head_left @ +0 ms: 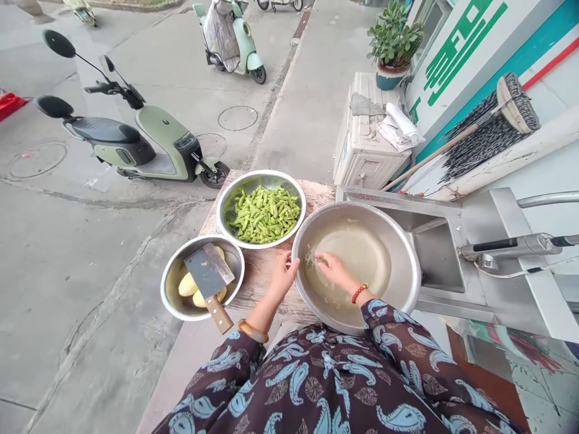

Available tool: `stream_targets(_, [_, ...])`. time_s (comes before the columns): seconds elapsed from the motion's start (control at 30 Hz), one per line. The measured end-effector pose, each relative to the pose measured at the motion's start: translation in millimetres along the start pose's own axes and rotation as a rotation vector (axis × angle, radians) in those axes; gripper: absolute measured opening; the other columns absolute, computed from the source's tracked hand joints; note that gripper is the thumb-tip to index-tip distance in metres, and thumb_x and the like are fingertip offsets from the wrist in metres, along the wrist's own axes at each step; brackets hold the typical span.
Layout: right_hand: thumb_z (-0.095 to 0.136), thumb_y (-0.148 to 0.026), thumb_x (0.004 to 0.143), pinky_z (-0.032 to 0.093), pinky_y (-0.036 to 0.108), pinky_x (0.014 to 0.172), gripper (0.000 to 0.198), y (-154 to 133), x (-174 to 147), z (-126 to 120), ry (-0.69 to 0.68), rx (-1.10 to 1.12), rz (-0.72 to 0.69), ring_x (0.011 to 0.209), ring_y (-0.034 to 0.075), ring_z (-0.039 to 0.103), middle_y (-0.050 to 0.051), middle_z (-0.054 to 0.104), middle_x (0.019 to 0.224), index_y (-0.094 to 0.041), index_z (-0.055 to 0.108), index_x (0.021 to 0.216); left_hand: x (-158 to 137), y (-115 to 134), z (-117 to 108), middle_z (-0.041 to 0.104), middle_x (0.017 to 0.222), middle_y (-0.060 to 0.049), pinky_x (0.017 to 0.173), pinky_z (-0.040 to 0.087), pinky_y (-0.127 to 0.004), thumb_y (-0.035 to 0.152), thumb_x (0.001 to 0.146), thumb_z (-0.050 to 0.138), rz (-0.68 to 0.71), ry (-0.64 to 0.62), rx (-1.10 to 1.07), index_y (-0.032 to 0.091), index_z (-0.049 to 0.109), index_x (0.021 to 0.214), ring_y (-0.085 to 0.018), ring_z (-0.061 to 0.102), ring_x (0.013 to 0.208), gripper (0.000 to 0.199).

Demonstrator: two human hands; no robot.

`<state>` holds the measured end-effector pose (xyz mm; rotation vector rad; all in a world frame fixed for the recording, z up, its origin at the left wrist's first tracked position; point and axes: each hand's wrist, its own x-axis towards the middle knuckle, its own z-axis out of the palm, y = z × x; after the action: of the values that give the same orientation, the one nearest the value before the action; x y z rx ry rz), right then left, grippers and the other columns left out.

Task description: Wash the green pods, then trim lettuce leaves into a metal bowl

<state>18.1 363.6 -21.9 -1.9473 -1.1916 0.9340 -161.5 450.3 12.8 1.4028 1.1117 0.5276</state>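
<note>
A large metal basin (398, 241) of cloudy water stands before me, partly over the sink. My left hand (284, 276) grips its left rim, thumb against the edge. Inside the basin, the fingers of my right hand (335, 270) are pinched on a green pod at the water's surface; only a bit of it shows. Behind, a steel bowl (221, 211) holds many green edamame pods (266, 214). To the left, another bowl (168, 295) contains peeled potatoes (187, 284), and a cleaver (208, 271) lies across it with its handle over the rim.
The bowls stand on a worn wooden table (253, 271). At right is a steel sink (434, 253) with a faucet (511, 247). A mop (479, 129) leans on the wall, near a white box unit (371, 157) bearing a potted plant (393, 48). A green scooter (163, 141) is parked beyond.
</note>
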Motion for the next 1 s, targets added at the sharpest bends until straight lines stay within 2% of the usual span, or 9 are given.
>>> stream_targets(0.1, [0.062, -0.016, 0.078, 0.045, 0.040, 0.098, 0.026, -14.6, 7.0, 33.6, 0.035, 0.011, 0.003, 0.102, 0.022, 0.061, 0.009, 0.065, 0.106, -0.020, 0.064, 0.103, 0.7, -6.7, 6.3, 0.069, 0.107, -0.012, 0.081, 0.053, -0.036, 0.035, 0.086, 0.058, 0.030, 0.035, 0.013, 0.014, 0.061, 0.121, -0.021, 0.065, 0.088, 0.041])
stream_targets(0.2, [0.055, -0.017, 0.081, 0.052, 0.037, 0.084, 0.013, -19.7, 3.5, 48.7, 0.047, 0.052, 0.023, 0.085, 0.020, 0.064, 0.004, 0.066, 0.086, -0.021, 0.063, 0.092, 4.1, -14.4, 13.7, 0.067, 0.118, -0.013, 0.096, 0.048, -0.042, 0.026, 0.086, 0.054, 0.131, 0.101, 0.077, 0.016, 0.062, 0.121, -0.025, 0.062, 0.107, 0.038])
stream_targets(0.27, [0.048, -0.024, 0.086, 0.054, 0.032, 0.068, 0.014, -23.4, 1.1, 44.7, 0.045, 0.096, 0.044, 0.068, 0.017, 0.063, 0.001, 0.064, 0.073, -0.021, 0.062, 0.090, 6.1, -19.4, 19.6, 0.067, 0.118, -0.014, 0.102, 0.044, -0.044, 0.022, 0.087, 0.049, 0.180, 0.122, 0.117, 0.015, 0.063, 0.119, -0.026, 0.060, 0.113, 0.035])
stream_targets(0.37, [0.040, -0.032, 0.091, 0.053, 0.028, 0.059, 0.026, -42.5, 5.8, 22.3, 0.102, 0.158, 0.068, 0.063, 0.016, 0.062, 0.002, 0.066, 0.078, -0.021, 0.060, 0.104, 6.8, -25.0, 26.5, 0.066, 0.119, -0.015, 0.103, 0.043, -0.046, 0.021, 0.087, 0.046, 0.212, 0.154, 0.132, 0.014, 0.062, 0.120, -0.027, 0.059, 0.114, 0.037])
stream_targets(0.5, [0.044, -0.041, 0.091, 0.058, 0.037, 0.080, 0.038, -101.2, 37.5, -12.2, 0.244, 0.242, -0.108, 0.090, 0.020, 0.068, 0.010, 0.069, 0.112, -0.022, 0.061, 0.119, 3.8, -28.4, 28.0, 0.066, 0.122, -0.014, 0.104, 0.043, -0.046, 0.020, 0.087, 0.046, 0.255, 0.143, 0.126, 0.016, 0.060, 0.124, -0.028, 0.058, 0.116, 0.040])
stream_targets(0.6, [0.052, -0.046, 0.090, 0.043, 0.046, 0.110, 0.056, -147.2, 68.6, -26.5, 0.160, 0.224, -0.317, 0.129, 0.025, 0.054, 0.008, 0.053, 0.146, -0.028, 0.048, 0.143, 1.7, -29.6, 26.0, 0.065, 0.122, -0.015, 0.104, 0.044, -0.046, 0.024, 0.089, 0.045, 0.267, 0.127, 0.145, 0.014, 0.059, 0.126, -0.028, 0.058, 0.116, 0.041])
stream_targets(0.7, [0.052, -0.051, 0.092, 0.033, 0.045, 0.118, 0.065, -164.2, 82.5, -39.6, 0.067, 0.254, -0.390, 0.141, 0.025, 0.041, 0.004, 0.041, 0.156, -0.030, 0.037, 0.152, 1.4, -29.3, 24.4, 0.065, 0.122, -0.016, 0.104, 0.044, -0.047, 0.025, 0.090, 0.045, 0.248, 0.124, 0.168, 0.014, 0.060, 0.125, -0.029, 0.058, 0.116, 0.040])
stream_targets(0.83, [0.048, -0.054, 0.094, 0.038, 0.044, 0.115, 0.058, -118.8, 56.8, -75.9, 0.253, 0.269, -0.326, 0.133, 0.025, 0.051, 0.007, 0.050, 0.150, -0.026, 0.048, 0.144, 6.8, -28.4, 22.3, 0.065, 0.125, -0.014, 0.106, 0.042, -0.047, 0.023, 0.087, 0.049, 0.209, 0.098, 0.115, 0.016, 0.061, 0.124, -0.029, 0.057, 0.121, 0.039])
stream_targets(1.0, [0.056, -0.054, 0.087, 0.045, 0.048, 0.107, 0.064, 2.9, -28.8, -141.9, 0.713, 0.081, -0.017, 0.124, 0.027, 0.058, 0.014, 0.053, 0.145, -0.022, 0.050, 0.142, 16.2, -29.4, 20.4, 0.068, 0.123, -0.011, 0.101, 0.047, -0.045, 0.023, 0.076, 0.065, 0.062, -0.011, -0.002, 0.018, 0.058, 0.127, -0.029, 0.061, 0.117, 0.051])
